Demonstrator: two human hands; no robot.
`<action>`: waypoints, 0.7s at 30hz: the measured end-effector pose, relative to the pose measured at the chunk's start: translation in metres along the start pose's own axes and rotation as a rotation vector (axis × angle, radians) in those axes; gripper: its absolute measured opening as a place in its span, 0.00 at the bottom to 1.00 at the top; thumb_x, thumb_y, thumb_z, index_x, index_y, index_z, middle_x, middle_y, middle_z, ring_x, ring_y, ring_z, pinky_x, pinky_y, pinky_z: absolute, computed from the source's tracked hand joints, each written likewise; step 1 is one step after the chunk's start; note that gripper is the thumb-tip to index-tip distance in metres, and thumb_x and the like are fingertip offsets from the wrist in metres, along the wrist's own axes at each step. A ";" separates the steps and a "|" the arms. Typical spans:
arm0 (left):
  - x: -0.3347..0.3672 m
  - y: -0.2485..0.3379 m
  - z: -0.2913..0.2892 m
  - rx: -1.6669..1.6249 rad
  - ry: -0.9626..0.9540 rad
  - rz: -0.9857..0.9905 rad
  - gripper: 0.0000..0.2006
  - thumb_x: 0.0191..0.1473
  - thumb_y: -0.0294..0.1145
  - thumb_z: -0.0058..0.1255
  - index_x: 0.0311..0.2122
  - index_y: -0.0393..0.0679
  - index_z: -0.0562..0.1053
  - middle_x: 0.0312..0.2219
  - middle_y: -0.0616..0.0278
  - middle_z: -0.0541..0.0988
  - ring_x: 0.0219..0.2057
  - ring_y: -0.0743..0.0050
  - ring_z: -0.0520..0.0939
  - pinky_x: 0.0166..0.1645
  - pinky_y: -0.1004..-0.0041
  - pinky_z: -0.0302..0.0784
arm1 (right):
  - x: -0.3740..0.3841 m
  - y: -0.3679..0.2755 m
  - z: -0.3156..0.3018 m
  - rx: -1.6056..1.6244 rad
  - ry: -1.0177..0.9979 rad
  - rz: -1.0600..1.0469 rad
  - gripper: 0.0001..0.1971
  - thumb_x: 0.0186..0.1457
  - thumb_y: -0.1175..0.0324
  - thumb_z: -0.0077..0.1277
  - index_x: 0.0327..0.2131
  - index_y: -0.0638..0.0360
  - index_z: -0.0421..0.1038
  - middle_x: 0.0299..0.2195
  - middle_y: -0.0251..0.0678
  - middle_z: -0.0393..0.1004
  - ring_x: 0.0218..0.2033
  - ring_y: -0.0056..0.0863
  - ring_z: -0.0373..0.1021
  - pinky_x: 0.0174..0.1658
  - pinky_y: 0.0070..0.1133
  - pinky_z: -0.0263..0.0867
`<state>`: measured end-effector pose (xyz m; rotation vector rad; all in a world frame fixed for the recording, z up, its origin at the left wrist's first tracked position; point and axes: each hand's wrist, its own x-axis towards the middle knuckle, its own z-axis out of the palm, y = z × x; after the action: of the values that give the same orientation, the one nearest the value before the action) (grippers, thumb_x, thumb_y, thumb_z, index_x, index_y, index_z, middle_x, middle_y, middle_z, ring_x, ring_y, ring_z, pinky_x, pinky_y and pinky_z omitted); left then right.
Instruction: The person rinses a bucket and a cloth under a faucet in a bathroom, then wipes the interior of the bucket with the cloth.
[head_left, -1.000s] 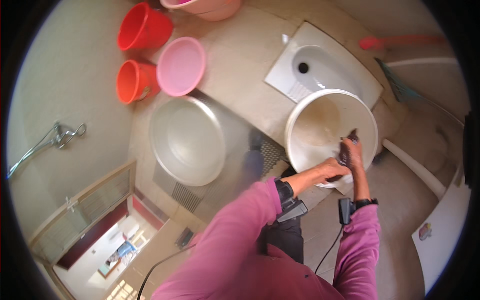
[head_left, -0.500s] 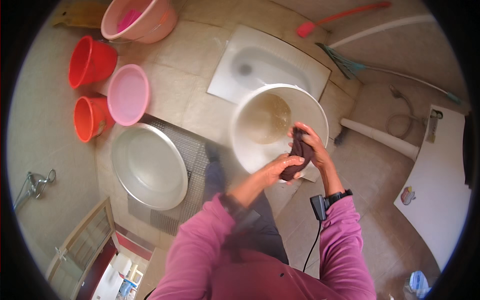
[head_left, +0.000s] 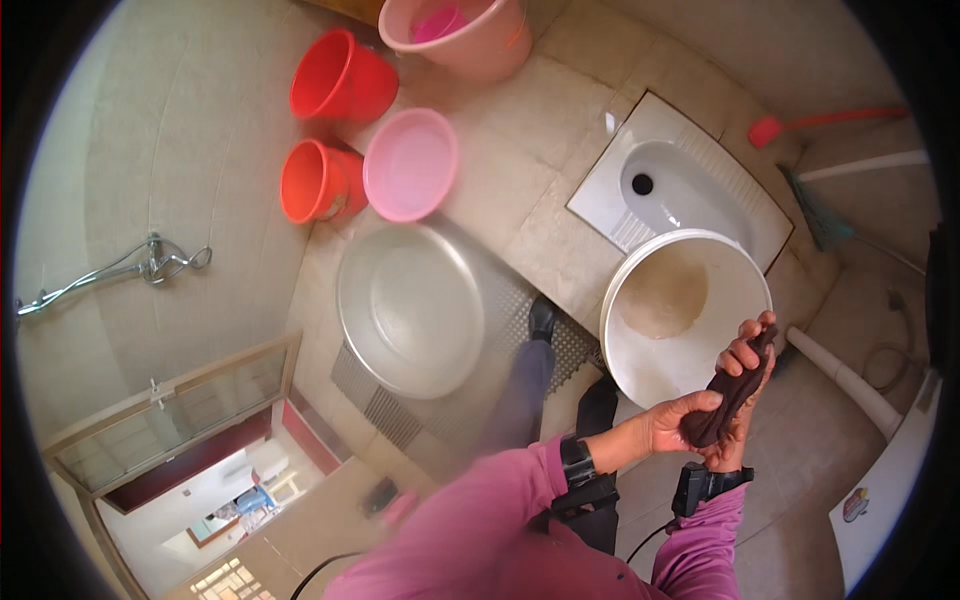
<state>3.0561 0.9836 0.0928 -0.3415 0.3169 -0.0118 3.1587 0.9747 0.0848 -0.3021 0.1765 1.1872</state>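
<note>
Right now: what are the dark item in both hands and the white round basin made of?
Dark brown twisted cloth: looks like wet fabric, since it creases in the left hand and right hand. White round basin: probably smooth, slightly glossy plastic.

The cloth point(head_left: 728, 395) is partly hidden inside both hands. The far pink bucket point(head_left: 470, 35) is cut by the top edge. The near doorway point(head_left: 215, 490) is blurred.

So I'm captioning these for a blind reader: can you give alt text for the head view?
Both hands, the left hand and right hand, wring a dark brown cloth beside a white basin of murky water on a tiled bathroom floor. Nearby sit a metal basin, a squat toilet, and red buckets.
</note>
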 end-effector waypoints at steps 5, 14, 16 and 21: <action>0.002 0.018 -0.023 0.228 -0.013 -0.082 0.16 0.40 0.43 0.43 0.30 0.43 0.63 0.16 0.63 0.66 0.09 0.81 0.60 0.11 0.84 0.50 | 0.001 -0.018 -0.029 -0.444 0.341 0.074 0.08 0.43 0.66 0.42 0.29 0.54 0.57 0.19 0.28 0.57 0.15 0.16 0.53 0.16 0.14 0.55; 0.047 0.025 -0.095 1.328 0.480 -0.116 0.11 0.37 0.38 0.42 0.18 0.40 0.64 0.12 0.67 0.64 0.13 0.78 0.62 0.16 0.76 0.57 | 0.016 -0.018 -0.127 -1.295 0.574 0.197 0.09 0.43 0.65 0.40 0.17 0.58 0.58 0.09 0.26 0.56 0.08 0.15 0.54 0.11 0.14 0.51; 0.052 0.034 -0.091 1.540 0.745 -0.132 0.15 0.32 0.42 0.44 0.17 0.38 0.67 0.12 0.58 0.69 0.16 0.74 0.69 0.20 0.73 0.63 | 0.023 -0.007 -0.125 -1.430 0.567 0.148 0.10 0.41 0.64 0.40 0.21 0.63 0.61 0.12 0.28 0.59 0.11 0.16 0.55 0.14 0.15 0.52; 0.055 0.046 -0.110 1.959 0.955 -0.268 0.15 0.34 0.39 0.41 0.28 0.42 0.68 0.24 0.53 0.71 0.29 0.59 0.71 0.33 0.68 0.66 | 0.034 0.012 -0.179 -1.843 0.579 0.068 0.14 0.40 0.64 0.38 0.23 0.69 0.63 0.22 0.50 0.65 0.26 0.43 0.62 0.30 0.28 0.57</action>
<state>3.0731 0.9879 -0.0373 1.6350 1.0207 -0.7174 3.1641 0.9507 -0.0959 -2.2506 -0.4865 0.9738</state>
